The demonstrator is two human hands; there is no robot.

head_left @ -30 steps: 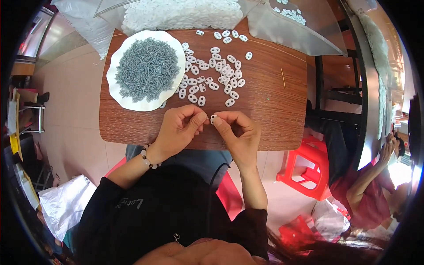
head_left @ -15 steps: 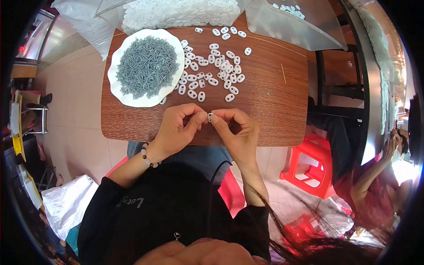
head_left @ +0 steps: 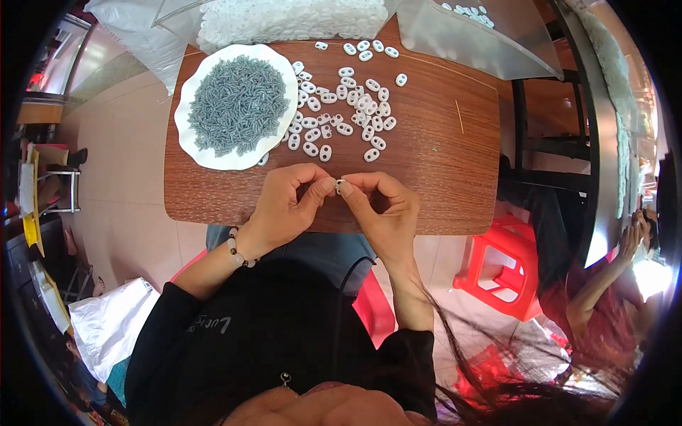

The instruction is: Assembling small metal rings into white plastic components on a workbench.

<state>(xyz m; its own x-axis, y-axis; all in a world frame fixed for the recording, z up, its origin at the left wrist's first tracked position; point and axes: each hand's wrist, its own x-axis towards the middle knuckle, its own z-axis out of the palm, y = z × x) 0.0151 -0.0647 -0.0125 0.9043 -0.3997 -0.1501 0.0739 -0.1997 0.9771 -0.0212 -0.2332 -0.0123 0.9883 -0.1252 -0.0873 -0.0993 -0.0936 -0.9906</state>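
Observation:
Over the near edge of the wooden table (head_left: 426,177), my two hands meet fingertip to fingertip. A small white oval two-hole piece (head_left: 339,187) is pinched between the thumb and forefinger of my right hand (head_left: 387,213). Right beside it, my left hand (head_left: 288,206) is closed in a pinch; its fingertips hide whatever is between them. Beyond the hands lie several loose white two-hole pieces (head_left: 325,153) like the one I hold. To their left, a white scalloped plate (head_left: 186,135) bears a heap of tiny grey-blue rod-shaped pieces (head_left: 238,106).
At the far edge, a clear bin (head_left: 284,25) holds a mass of white pieces. A second bin (head_left: 476,46) stands at the far right. A thin yellowish stick (head_left: 459,117) lies on the table. A red stool (head_left: 501,273) and another person (head_left: 604,305) are at the right.
The view has shifted slightly. Both hands keep their pinch around the white piece, with barely any movement of the fingers.

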